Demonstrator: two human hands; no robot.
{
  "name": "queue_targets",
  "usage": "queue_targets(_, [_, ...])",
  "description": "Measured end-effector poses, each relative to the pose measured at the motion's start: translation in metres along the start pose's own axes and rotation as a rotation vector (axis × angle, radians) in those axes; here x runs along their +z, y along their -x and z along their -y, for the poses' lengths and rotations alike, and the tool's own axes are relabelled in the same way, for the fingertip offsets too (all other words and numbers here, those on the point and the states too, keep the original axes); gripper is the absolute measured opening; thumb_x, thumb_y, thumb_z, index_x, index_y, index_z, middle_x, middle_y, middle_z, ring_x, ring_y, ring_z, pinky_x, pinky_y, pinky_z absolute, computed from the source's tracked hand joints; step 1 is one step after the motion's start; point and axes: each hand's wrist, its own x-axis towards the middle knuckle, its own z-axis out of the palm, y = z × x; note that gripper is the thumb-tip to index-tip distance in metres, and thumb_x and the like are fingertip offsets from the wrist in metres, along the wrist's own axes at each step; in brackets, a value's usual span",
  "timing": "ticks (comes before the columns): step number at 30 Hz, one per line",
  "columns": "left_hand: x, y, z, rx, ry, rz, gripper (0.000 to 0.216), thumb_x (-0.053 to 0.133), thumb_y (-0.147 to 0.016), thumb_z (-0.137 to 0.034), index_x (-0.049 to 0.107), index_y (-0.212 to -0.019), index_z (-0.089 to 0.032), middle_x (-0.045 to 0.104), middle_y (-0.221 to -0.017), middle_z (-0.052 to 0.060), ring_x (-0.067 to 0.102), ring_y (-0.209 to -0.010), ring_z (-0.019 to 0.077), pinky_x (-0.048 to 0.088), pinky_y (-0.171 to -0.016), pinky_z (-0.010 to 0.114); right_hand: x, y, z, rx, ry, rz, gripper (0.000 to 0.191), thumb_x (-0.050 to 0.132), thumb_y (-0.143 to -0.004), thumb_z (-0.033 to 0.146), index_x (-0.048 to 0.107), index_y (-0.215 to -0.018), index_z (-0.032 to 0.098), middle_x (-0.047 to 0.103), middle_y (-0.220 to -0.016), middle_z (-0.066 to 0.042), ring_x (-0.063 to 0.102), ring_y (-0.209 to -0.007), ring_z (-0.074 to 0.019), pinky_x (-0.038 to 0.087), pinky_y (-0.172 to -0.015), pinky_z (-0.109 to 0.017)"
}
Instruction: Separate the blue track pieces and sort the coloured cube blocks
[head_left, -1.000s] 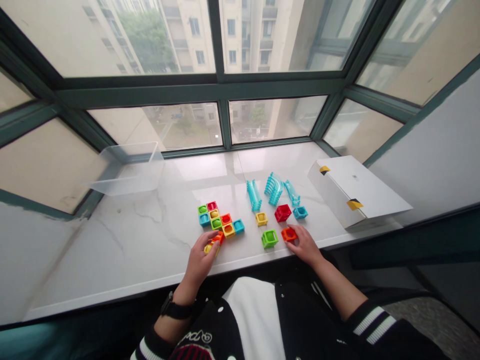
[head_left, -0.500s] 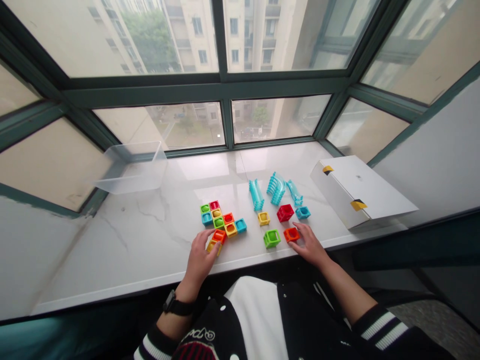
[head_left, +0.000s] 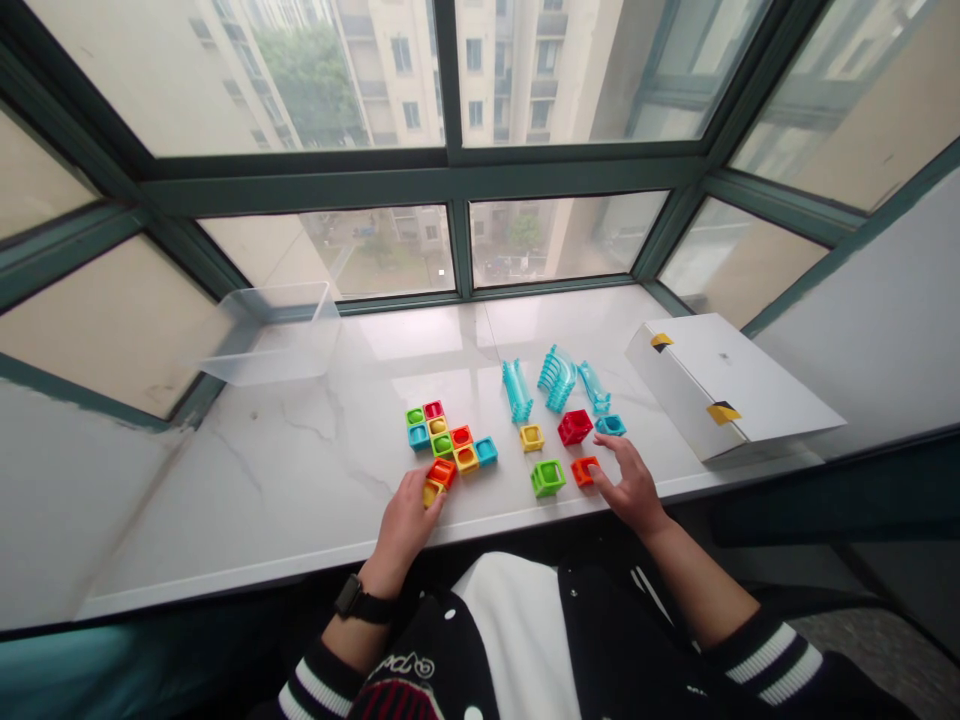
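The right hand [head_left: 634, 487] has let go of the loose orange block [head_left: 583, 470] and now lies open just right of it, fingers [head_left: 609, 446] spread toward the small blue block [head_left: 611, 425], while the left hand [head_left: 403, 520] has drawn back slightly, uncovering more of the joined orange block [head_left: 442, 472]

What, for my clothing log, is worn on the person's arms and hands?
The left hand and right hand are bare. A black watch sits on the left wrist. Each arm has a black sleeve with a white-striped cuff: left cuff, right cuff.
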Motion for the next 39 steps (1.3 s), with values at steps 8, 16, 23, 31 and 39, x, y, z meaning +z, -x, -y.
queue_targets(8, [-0.006,0.003,0.006,-0.003,-0.055,0.049,0.044,0.057,-0.095,-0.026,0.064,-0.138,-0.025,0.070,-0.125,0.011,0.071,-0.110,0.0307,0.059,-0.094,0.045,0.003,-0.003,0.004,-0.027,-0.018,0.002,0.043,0.063,-0.098,0.035,0.058,-0.140,0.026,0.070,-0.124,-0.012,0.066,-0.120,-0.0336,0.054,-0.108,-0.056])
queue_targets(16, [-0.027,-0.003,-0.005,-0.096,0.291,-0.155,0.047,0.066,-0.090,-0.036,0.063,-0.135,-0.024,0.068,-0.117,0.009,0.067,-0.108,0.0286,0.055,-0.099,0.047,-0.003,-0.014,0.015,-0.061,-0.006,-0.054,0.041,0.062,-0.097,0.031,0.061,-0.138,0.025,0.072,-0.121,-0.012,0.068,-0.117,-0.0334,0.054,-0.107,-0.056])
queue_targets(23, [-0.030,-0.017,-0.054,-0.296,1.171,-0.176,0.042,0.080,-0.082,-0.036,0.068,-0.120,-0.022,0.068,-0.113,0.005,0.066,-0.101,0.0204,0.054,-0.086,0.032,0.010,-0.039,0.051,-0.216,-0.068,-0.104,0.034,0.063,-0.097,0.022,0.066,-0.131,0.025,0.071,-0.120,-0.011,0.067,-0.115,-0.0314,0.056,-0.104,-0.056])
queue_targets(31, [-0.014,-0.023,-0.107,-0.243,1.462,-0.030,0.037,0.084,-0.078,-0.030,0.072,-0.113,-0.024,0.069,-0.111,0.004,0.066,-0.105,0.0207,0.052,-0.093,0.034,0.031,-0.061,0.116,-0.098,-0.471,0.293,0.040,0.060,-0.104,0.031,0.057,-0.144,0.028,0.068,-0.127,-0.011,0.072,-0.103,-0.0227,0.065,-0.088,-0.041])
queue_targets(39, [-0.015,-0.012,-0.126,-0.109,1.444,0.018,0.030,0.080,-0.086,-0.033,0.070,-0.113,-0.025,0.070,-0.112,0.004,0.067,-0.108,0.0220,0.053,-0.099,0.038,0.050,-0.060,0.146,0.074,-0.607,0.557,0.052,0.074,-0.096,0.038,0.054,-0.144,0.028,0.065,-0.136,-0.011,0.074,-0.104,-0.0216,0.065,-0.096,-0.044])
